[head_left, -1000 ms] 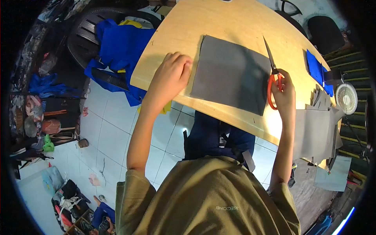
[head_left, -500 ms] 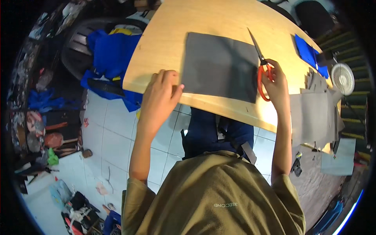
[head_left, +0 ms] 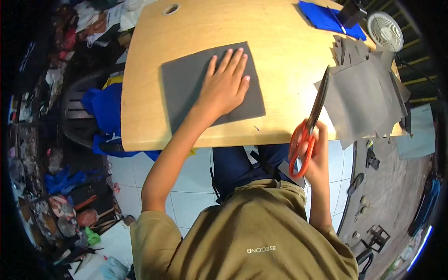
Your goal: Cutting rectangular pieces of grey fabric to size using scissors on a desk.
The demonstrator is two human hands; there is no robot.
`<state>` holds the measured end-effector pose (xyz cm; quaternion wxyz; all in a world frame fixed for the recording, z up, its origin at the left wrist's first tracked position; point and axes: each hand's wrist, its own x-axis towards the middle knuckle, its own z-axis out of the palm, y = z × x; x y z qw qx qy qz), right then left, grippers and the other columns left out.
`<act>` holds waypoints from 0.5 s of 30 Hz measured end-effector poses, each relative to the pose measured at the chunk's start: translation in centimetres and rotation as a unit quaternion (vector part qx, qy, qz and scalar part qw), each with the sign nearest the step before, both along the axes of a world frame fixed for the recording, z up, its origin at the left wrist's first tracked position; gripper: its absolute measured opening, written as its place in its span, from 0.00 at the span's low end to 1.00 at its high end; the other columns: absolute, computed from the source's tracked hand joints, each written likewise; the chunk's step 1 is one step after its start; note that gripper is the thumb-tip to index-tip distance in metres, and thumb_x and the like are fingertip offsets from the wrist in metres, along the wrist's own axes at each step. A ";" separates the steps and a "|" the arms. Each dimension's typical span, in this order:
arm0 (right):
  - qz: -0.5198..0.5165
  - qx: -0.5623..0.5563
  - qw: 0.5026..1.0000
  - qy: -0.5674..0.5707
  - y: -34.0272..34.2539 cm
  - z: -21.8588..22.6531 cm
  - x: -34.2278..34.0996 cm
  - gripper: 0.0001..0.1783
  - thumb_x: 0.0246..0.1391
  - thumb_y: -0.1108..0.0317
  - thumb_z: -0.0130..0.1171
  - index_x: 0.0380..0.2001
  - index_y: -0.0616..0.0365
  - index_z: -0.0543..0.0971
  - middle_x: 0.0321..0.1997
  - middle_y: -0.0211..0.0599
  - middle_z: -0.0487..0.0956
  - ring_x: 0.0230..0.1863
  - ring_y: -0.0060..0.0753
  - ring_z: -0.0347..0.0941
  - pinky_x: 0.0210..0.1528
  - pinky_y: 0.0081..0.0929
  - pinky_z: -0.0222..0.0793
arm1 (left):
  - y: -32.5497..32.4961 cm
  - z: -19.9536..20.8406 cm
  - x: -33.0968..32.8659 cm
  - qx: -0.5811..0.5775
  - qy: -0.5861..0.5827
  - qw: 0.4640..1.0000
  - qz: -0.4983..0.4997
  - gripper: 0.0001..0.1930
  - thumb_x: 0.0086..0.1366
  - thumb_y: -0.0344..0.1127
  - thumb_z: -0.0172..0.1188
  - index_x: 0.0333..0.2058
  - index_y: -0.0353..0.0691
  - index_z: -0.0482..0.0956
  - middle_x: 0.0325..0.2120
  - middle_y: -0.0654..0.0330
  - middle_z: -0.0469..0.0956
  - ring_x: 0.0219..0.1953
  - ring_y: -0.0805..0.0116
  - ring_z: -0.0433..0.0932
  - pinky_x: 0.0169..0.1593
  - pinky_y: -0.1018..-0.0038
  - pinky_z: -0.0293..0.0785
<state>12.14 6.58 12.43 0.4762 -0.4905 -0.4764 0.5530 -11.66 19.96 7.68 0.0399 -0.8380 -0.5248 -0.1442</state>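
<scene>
A dark grey sheet, roughly square, lies at a slant on the wooden table. My left hand presses flat on it with fingers spread, covering part of its middle and right. Beyond the table's front edge, to the right, my right hand grips a pair of scissors by its orange-red handles. The dark blades point up and away from me over the tabletop, looking nearly closed. They are clear of the sheet.
A loose pile of grey sheets overhangs the table's right side. Behind it are folded blue fabric, a black box and a small white fan. A tape roll sits far left. A chair with blue cloth stands left.
My left hand has gone from the sheet's left edge to flat on top of it. The sheet has turned and lies further left. The scissors have moved back toward me, away from the sheet.
</scene>
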 end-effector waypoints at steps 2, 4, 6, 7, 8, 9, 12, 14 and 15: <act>0.041 -0.071 0.995 0.057 -2.6 0.3 0.3 0.30 0.55 0.78 0.54 0.60 0.55 0.58 0.40 0.32 0.67 0.36 0.20 0.66 0.33 0.17 0.67 | -0.2 0.0 -0.1 -0.001 -0.028 1.000 0.006 0.28 0.71 0.47 0.41 0.64 0.36 0.62 0.67 0.53 0.58 0.70 0.55 0.54 0.70 0.50 0.44; 0.086 -0.100 0.991 0.028 -4.4 0.5 0.4 0.31 0.53 0.78 0.58 0.58 0.55 0.58 0.40 0.33 0.66 0.39 0.22 0.65 0.41 0.22 0.66 | -0.4 0.8 0.1 -0.014 -0.016 1.000 0.008 0.29 0.71 0.47 0.41 0.64 0.36 0.62 0.67 0.53 0.58 0.70 0.55 0.54 0.70 0.50 0.44; 0.125 -0.164 0.978 0.042 -5.4 1.1 0.7 0.35 0.51 0.74 0.66 0.57 0.56 0.58 0.40 0.32 0.66 0.40 0.23 0.64 0.46 0.25 0.64 | -0.6 1.2 0.2 -0.024 0.019 0.999 0.021 0.29 0.72 0.46 0.41 0.67 0.38 0.58 0.69 0.56 0.55 0.71 0.57 0.51 0.71 0.53 0.43; 0.126 -0.198 0.971 0.050 -6.0 1.1 0.7 0.39 0.49 0.68 0.71 0.58 0.57 0.57 0.41 0.34 0.66 0.41 0.26 0.64 0.48 0.26 0.64 | -0.5 1.0 0.3 -0.023 0.020 0.999 0.017 0.31 0.71 0.49 0.43 0.67 0.38 0.58 0.69 0.56 0.55 0.71 0.57 0.51 0.71 0.53 0.42; 0.120 -0.204 0.970 0.051 -6.0 0.9 0.8 0.39 0.49 0.68 0.71 0.58 0.57 0.57 0.41 0.34 0.66 0.41 0.26 0.64 0.48 0.26 0.64 | -0.4 1.0 0.4 -0.030 0.019 0.999 0.011 0.31 0.71 0.49 0.43 0.67 0.38 0.58 0.69 0.56 0.55 0.71 0.57 0.51 0.71 0.53 0.42; 0.145 -0.211 0.966 0.033 -6.0 0.8 0.8 0.41 0.47 0.66 0.72 0.58 0.57 0.57 0.41 0.34 0.66 0.42 0.27 0.63 0.49 0.28 0.64 | -0.4 1.2 0.5 -0.030 0.017 0.999 0.015 0.32 0.70 0.51 0.45 0.67 0.38 0.58 0.69 0.56 0.55 0.71 0.57 0.51 0.71 0.53 0.42; 0.189 -0.146 0.971 0.016 -6.2 0.0 0.9 0.44 0.49 0.50 0.71 0.57 0.60 0.57 0.42 0.36 0.65 0.43 0.31 0.63 0.50 0.30 0.63 | -0.3 1.2 0.3 -0.024 0.009 1.000 0.009 0.36 0.67 0.56 0.48 0.65 0.36 0.61 0.68 0.54 0.57 0.71 0.56 0.53 0.70 0.50 0.44; 0.184 -0.074 0.980 -0.009 -5.8 -0.2 0.8 0.48 0.50 0.35 0.63 0.56 0.62 0.57 0.41 0.36 0.65 0.42 0.30 0.63 0.49 0.31 0.63 | -0.4 1.3 0.4 -0.020 0.015 1.000 0.017 0.36 0.67 0.56 0.48 0.65 0.36 0.61 0.68 0.53 0.57 0.71 0.56 0.54 0.70 0.50 0.44; 0.145 -0.147 0.978 -0.025 -6.0 0.7 0.3 0.51 0.52 0.25 0.50 0.56 0.66 0.59 0.36 0.36 0.68 0.36 0.30 0.66 0.42 0.31 0.64 | -0.3 1.3 0.5 -0.019 0.017 1.000 0.014 0.36 0.67 0.56 0.48 0.65 0.36 0.62 0.68 0.53 0.58 0.70 0.55 0.54 0.70 0.50 0.44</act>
